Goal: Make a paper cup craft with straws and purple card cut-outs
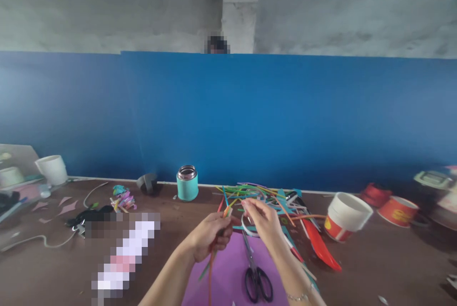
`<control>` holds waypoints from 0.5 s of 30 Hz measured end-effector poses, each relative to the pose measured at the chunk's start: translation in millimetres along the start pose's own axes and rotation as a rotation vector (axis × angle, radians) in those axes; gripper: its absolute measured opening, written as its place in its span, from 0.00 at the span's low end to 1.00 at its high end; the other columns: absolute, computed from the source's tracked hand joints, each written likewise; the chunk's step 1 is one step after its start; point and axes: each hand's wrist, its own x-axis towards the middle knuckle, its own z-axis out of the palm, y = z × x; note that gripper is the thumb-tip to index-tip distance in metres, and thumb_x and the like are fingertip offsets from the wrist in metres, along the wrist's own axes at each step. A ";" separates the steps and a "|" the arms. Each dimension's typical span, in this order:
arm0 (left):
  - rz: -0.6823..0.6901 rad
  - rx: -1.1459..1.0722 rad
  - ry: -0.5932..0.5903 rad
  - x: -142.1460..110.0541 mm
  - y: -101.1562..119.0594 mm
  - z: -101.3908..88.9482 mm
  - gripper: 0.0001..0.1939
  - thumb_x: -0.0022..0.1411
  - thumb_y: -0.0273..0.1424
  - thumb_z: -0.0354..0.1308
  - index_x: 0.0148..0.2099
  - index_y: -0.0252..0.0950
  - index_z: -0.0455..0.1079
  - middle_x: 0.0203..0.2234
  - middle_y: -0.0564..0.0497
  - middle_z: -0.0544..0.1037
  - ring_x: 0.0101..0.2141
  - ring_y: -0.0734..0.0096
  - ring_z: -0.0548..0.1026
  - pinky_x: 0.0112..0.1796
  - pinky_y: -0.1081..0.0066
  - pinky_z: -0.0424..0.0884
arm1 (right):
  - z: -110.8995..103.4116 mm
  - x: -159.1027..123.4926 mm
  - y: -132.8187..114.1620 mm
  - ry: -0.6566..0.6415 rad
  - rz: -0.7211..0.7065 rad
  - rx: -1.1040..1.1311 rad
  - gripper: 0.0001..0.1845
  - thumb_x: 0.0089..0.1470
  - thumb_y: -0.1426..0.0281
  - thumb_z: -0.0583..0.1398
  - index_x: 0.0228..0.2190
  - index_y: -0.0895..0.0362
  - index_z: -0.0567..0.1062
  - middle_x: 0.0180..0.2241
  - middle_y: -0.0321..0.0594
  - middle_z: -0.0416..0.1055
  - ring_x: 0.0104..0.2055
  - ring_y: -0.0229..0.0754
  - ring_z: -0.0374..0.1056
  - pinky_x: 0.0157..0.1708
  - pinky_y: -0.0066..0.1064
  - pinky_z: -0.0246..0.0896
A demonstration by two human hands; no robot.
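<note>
My left hand (209, 237) is closed around a bundle of thin coloured paper strips (213, 253), orange and green, that hang down from my fist. My right hand (262, 218) pinches a curled white strip (246, 227) just right of the bundle's top end. Both hands hover above a purple sheet (228, 272) on the brown table (374, 268). Black-handled scissors (255, 272) lie shut on the purple sheet below my right hand. A loose pile of coloured strips (257, 192) is spread just beyond my hands.
A teal jar (187, 183) stands at the back by the blue partition (250, 115). A tipped white paper cup (344, 215), red cups (396, 211) and red paper (319, 246) lie right. A white cup (53, 169), cables (43, 239) and paper scraps (123, 199) lie left.
</note>
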 end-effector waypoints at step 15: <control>-0.021 -0.077 -0.159 7.9 -19.1 13.2 0.19 0.58 0.38 0.51 0.45 0.28 0.67 0.19 0.49 0.73 0.17 0.71 0.71 0.20 0.72 0.67 | 1.7 -6.6 -16.0 -0.149 0.095 0.084 0.21 0.47 0.53 0.59 0.32 0.58 0.78 0.30 0.42 0.76 0.37 0.48 0.70 0.33 0.32 0.63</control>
